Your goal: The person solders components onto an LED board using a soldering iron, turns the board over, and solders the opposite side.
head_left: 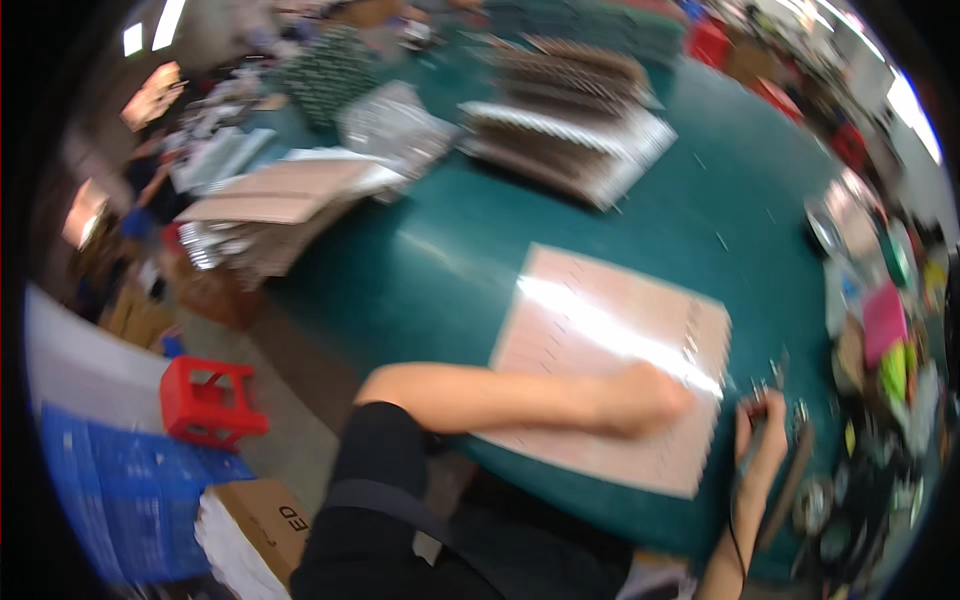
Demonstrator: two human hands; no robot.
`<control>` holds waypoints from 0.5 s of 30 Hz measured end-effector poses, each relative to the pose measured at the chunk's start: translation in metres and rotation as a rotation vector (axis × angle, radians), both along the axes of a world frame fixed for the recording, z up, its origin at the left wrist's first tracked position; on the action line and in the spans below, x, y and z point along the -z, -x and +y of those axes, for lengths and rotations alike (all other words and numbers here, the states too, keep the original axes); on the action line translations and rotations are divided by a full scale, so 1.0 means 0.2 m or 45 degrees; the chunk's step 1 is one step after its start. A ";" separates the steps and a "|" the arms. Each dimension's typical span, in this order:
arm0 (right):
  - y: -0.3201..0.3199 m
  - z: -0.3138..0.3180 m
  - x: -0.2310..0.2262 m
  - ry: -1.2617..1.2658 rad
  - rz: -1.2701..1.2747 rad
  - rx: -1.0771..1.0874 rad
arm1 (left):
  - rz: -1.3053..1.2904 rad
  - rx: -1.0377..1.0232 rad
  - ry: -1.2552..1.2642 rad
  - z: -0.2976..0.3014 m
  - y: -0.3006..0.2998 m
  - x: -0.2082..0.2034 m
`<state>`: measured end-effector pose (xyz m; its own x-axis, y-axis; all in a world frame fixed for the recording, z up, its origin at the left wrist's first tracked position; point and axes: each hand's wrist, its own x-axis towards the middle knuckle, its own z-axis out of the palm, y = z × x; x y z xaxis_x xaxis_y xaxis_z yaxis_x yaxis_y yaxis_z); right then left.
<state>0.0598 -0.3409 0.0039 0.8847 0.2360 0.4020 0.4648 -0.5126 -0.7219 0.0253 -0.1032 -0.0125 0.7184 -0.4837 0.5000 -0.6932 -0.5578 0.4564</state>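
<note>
A pale pink flat sheet (590, 330) with rows of short dark marks and a notched right edge lies on the green table (440, 290). A bright band of glare crosses it. My left forearm reaches over the sheet, and my left hand (650, 400) rests closed on its right part; whatever it may hold is hidden. Just right of the sheet, my right hand (765, 430) has its fingers drawn together beside small metal pieces (765, 385). Blur hides what is in those fingers. A thin dark cord runs along the right wrist.
Stacked notched sheets (570, 140) stand at the back, with another pile (290, 200) at the left edge. Tools, tape rolls and a pink item (884, 322) crowd the right side. A red stool (212, 402), blue crate (120, 500) and cardboard box (265, 525) are on the floor left.
</note>
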 end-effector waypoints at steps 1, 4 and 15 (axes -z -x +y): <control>0.00 0.05 -0.03 -0.028 -0.062 -0.035 | 0.007 -0.004 0.038 0.02 -0.01 -0.02; 0.08 0.11 -0.11 0.037 -0.062 -0.150 | 0.004 -0.073 -0.009 0.07 0.01 -0.05; 0.19 0.15 -0.05 0.141 -0.214 -0.486 | 0.087 -0.018 0.405 0.05 0.00 -0.10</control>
<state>0.0227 -0.3111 0.0141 0.6501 0.5834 0.4868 0.7425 -0.3516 -0.5702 0.0260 -0.0926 0.0083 0.7610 -0.3005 0.5750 -0.6482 -0.3894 0.6543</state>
